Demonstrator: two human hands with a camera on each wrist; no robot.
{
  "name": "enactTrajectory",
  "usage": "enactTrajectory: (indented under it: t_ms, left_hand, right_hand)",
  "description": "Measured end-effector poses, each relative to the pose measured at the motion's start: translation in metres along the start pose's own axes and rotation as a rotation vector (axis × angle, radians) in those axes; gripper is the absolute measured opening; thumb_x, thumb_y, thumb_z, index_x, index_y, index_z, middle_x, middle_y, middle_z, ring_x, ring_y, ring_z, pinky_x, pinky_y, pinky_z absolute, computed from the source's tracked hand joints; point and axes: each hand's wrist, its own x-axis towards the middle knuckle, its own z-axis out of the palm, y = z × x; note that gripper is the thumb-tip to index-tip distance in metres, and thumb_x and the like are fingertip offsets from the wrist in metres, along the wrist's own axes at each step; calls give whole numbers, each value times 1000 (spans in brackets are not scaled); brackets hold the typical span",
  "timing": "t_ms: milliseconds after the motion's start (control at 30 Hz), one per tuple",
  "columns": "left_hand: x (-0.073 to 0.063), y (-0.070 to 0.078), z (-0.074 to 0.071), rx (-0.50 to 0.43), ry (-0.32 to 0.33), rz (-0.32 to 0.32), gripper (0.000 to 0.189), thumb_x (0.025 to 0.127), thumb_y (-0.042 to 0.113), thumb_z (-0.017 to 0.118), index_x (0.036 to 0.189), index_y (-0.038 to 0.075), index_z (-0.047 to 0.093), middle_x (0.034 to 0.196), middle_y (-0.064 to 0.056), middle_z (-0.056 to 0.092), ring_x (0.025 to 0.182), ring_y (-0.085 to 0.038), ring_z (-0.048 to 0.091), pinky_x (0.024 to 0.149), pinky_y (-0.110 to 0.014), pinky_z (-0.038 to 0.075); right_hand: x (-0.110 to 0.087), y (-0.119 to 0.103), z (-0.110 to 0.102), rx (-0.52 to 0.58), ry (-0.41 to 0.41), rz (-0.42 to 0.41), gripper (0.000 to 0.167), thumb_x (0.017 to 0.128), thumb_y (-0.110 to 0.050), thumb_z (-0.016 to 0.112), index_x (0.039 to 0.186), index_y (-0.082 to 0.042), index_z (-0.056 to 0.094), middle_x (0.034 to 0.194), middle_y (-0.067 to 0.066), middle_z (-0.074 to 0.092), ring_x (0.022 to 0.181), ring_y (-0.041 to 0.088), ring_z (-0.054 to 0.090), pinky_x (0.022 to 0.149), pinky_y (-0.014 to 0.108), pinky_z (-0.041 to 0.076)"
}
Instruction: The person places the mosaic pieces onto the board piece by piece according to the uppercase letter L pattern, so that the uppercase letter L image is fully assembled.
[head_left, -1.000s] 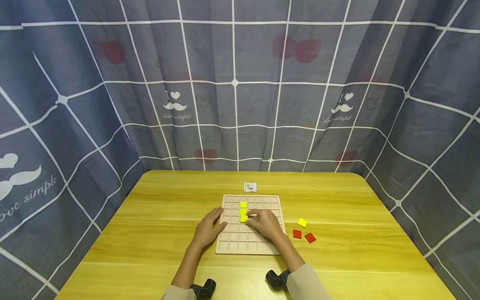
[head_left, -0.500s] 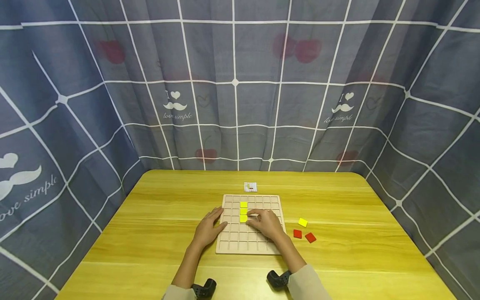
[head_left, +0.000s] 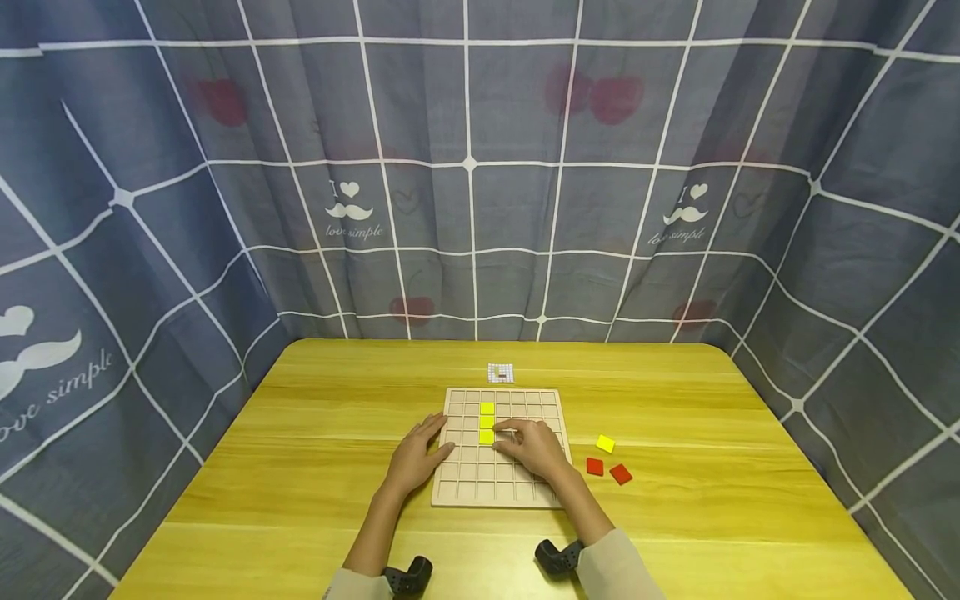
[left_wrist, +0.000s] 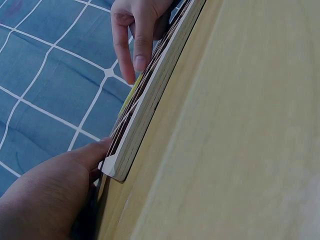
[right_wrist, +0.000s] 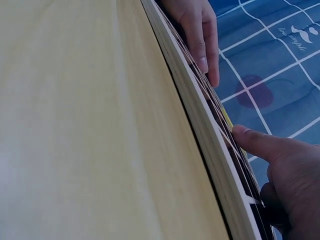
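Note:
A square wooden grid board (head_left: 498, 496) lies on the table, with three yellow tiles forming a vertical column in its cells. My right hand (head_left: 534, 450) is over the board, its thumb and index finger at the near and far sides of the nearest yellow tile (head_left: 486, 437), pinching it in its cell. The farther yellow tiles (head_left: 487, 408) lie just beyond. My left hand (head_left: 412, 457) rests against the board's left edge, fingers extended, the thumb at the rim. In the left wrist view, the right thumb (left_wrist: 140, 61) and index finger reach down to a yellow strip.
Right of the board lie a loose yellow tile (head_left: 605, 443) and two red tiles (head_left: 595, 467). A small printed grid card (head_left: 500, 373) sits behind the board. A blue checked curtain (head_left: 510, 208) surrounds the yellow wooden table (head_left: 337, 392).
Both hands, the board and the tiles stay practically where they were. Only a very slight shift of the whole head view is visible.

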Motion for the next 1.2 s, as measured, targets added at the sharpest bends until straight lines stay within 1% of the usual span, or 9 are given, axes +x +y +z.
enactTrajectory:
  t_ms: [100, 233, 400, 500, 633, 833, 967, 1100, 1200]
  left_hand:
    - [0, 0, 0, -2, 2, 3, 55, 89, 32, 61, 135, 5, 47, 140, -15, 41, 131, -34, 33, 106, -54, 26]
    - [0, -1, -1, -3, 0, 0, 55, 89, 32, 61, 135, 5, 47, 140, -14, 41, 131, -33, 33, 106, -53, 26]
    - [1, 0, 0, 0, 0, -8, 55, 89, 33, 62, 135, 6, 47, 141, -13, 41, 131, -33, 33, 105, -54, 27]
    - [1, 1, -1, 2, -2, -11, 55, 89, 33, 62, 135, 7, 47, 141, -13, 41, 131, -33, 33, 105, -54, 28]
    - [1, 1, -1, -1, -2, -18, 55, 88, 32, 62, 135, 6, 48, 140, -13, 41, 131, -34, 33, 104, -54, 28]
    - [0, 1, -1, 4, 2, -12, 55, 89, 31, 62, 135, 6, 48, 140, -13, 41, 131, -34, 33, 104, -55, 28]
    - [0, 0, 0, 0, 3, -9, 55, 89, 31, 62, 135, 7, 47, 141, -13, 41, 131, -33, 33, 105, -54, 27]
    - [0, 0, 0, 5, 0, -13, 55, 89, 32, 62, 135, 7, 48, 141, -13, 41, 131, -33, 33, 105, -54, 28]
    - [0, 0, 0, 11, 0, -12, 55, 88, 32, 62, 135, 7, 48, 140, -13, 41, 131, -33, 33, 105, -53, 28]
  right_hand:
    - [-3, 1, -4, 24, 7, 30, 27, 80, -33, 72, 102, -17, 71, 46, -14, 26, 42, 2, 16, 37, 18, 20]
    - [-9, 5, -15, 72, 17, 103, 25, 80, -31, 72, 103, -20, 71, 45, -13, 24, 41, 1, 14, 37, 18, 18]
    - [-18, 16, -42, 106, 47, 187, 27, 81, -29, 71, 105, -16, 71, 44, -10, 24, 40, 4, 14, 38, 18, 16]
    - [-25, 25, -61, 100, 83, 215, 29, 81, -29, 72, 106, -14, 70, 43, -9, 25, 40, 5, 15, 38, 18, 16]
    - [-37, 36, -83, 76, 140, 237, 30, 81, -27, 72, 107, -13, 70, 42, -8, 26, 38, 5, 16, 35, 19, 18]
    - [-54, 51, -107, 52, 192, 299, 34, 81, -31, 72, 109, -12, 68, 43, -8, 25, 38, 6, 17, 34, 21, 22]
    - [-65, 60, -115, 60, 183, 348, 38, 81, -34, 71, 111, -11, 67, 44, -7, 24, 38, 6, 17, 33, 21, 23]
    - [-74, 68, -119, 63, 129, 370, 40, 81, -35, 70, 112, -9, 67, 44, -6, 25, 37, 6, 18, 33, 21, 23]
    - [-79, 74, -121, 42, 82, 386, 40, 81, -37, 70, 112, -11, 67, 45, -6, 27, 38, 7, 19, 35, 21, 22]
